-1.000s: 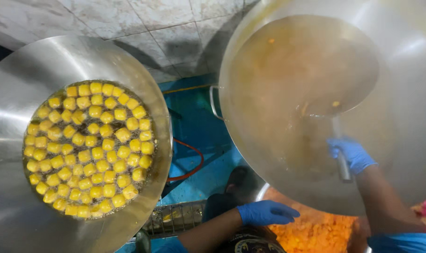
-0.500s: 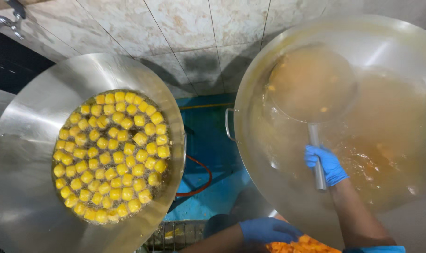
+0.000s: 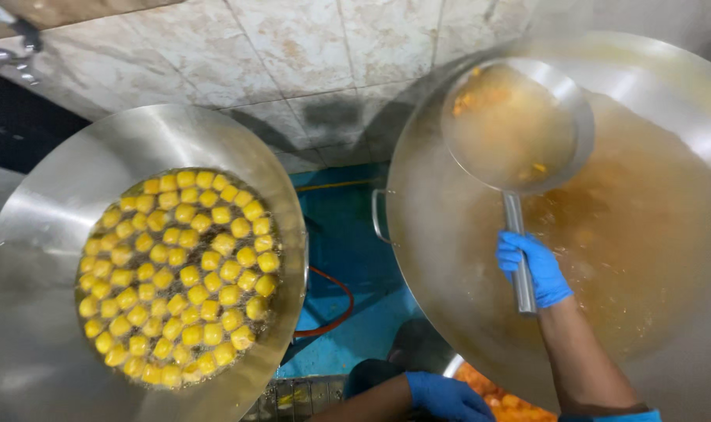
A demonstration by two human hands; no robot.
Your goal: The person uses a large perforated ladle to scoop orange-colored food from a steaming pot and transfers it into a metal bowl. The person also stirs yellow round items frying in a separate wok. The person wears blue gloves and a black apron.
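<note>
Ladle full of hot liquid, your right hand fisted tight on its handle; tilt it over the wok rim and it splashes your gloved left hand, fingers curled.

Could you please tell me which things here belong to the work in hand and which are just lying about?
In hand:
- right hand gripping the skimmer ladle
- right wok of orange-brown liquid
- left hand beside the orange pieces

Just lying about:
- left wok of frying yellow cubes
- red hose
- tiled wall
</note>
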